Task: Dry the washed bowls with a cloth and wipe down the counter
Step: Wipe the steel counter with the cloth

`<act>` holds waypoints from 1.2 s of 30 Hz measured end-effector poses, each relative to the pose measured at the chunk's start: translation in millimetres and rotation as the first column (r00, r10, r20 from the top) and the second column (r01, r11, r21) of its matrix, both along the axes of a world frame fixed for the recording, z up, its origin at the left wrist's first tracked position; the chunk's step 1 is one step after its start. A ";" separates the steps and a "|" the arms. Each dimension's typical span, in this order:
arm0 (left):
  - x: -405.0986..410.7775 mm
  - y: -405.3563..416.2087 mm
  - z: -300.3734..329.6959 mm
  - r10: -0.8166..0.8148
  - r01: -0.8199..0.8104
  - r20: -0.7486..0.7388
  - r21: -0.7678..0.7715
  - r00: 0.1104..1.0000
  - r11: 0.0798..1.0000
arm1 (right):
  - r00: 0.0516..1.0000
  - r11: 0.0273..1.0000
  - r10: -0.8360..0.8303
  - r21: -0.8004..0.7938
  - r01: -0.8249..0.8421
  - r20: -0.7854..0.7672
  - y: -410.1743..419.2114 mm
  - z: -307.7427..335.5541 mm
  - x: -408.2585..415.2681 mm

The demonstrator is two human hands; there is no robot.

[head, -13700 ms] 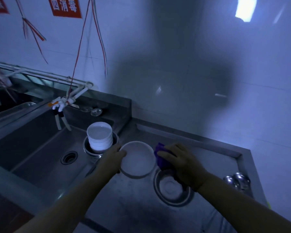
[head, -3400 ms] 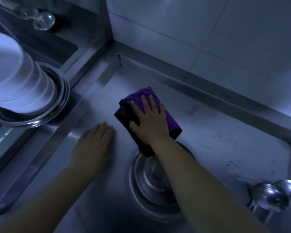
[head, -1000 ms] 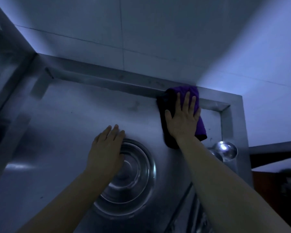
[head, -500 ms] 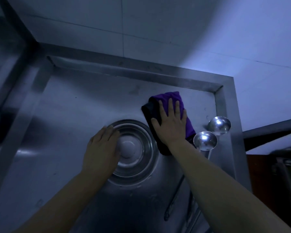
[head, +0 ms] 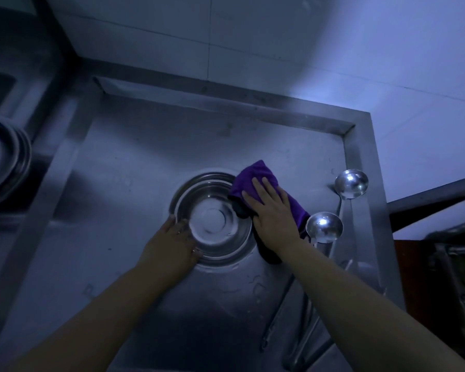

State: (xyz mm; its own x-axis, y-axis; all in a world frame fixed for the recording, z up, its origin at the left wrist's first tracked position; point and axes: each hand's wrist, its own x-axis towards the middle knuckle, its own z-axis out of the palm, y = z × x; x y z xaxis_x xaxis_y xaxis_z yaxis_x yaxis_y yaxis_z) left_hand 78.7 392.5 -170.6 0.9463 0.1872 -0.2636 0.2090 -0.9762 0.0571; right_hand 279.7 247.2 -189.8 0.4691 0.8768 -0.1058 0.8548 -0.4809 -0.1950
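Head view: my right hand (head: 273, 214) flat, fingers straight, pressing purple cloth (head: 263, 189) onto steel counter (head: 134, 162), cloth overlapping right rim of steel bowl (head: 212, 218). My left hand (head: 172, 245) flat against bowl's near-left rim, fingers relaxed, gripping nothing. Bowl sits mid-counter; two ladles (head: 324, 227) near right edge. Step judged: wiping counter. Keep palm pressure even, overlap strokes, steady bowl, steer cloth clear of ladles, work toward near edge.
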 end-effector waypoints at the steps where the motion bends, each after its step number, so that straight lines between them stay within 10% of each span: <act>1: -0.6 1.2 0.4 0.003 -0.003 -0.020 -0.034 1.000 0.999 | 1.000 1.000 0.019 0.023 -0.019 -0.007 -0.5 1.0 -6.5; 12: -4.0 -0.3 -5.2 -0.062 0.065 0.031 -0.109 0.998 0.992 | 0.867 0.862 0.481 -0.247 -0.442 0.128 65.3 -11.3 -13.0; 23: -4.8 -6.6 -11.3 0.025 -0.025 0.109 0.000 0.994 1.000 | 0.925 0.765 0.377 -0.546 -0.341 -0.049 46.4 8.5 -47.6; 29: -6.4 -12.1 -13.8 0.040 -0.028 0.169 -0.073 0.985 0.997 | 0.898 0.789 0.392 -0.430 -0.439 -0.197 55.0 2.1 -53.4; 36: -5.4 -11.9 -14.7 0.011 -0.007 0.210 -0.020 0.978 1.000 | 0.923 0.893 0.385 -0.256 -0.370 0.010 83.5 -26.8 -52.3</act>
State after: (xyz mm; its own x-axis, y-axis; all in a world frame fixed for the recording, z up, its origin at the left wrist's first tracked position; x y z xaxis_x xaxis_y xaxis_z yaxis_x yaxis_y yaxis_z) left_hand 73.3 380.5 -185.3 0.9792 0.1931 -0.0623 0.1993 -0.9727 0.1189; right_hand 227.5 330.7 -216.6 0.1200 0.9391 -0.3219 0.9877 -0.1458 -0.0572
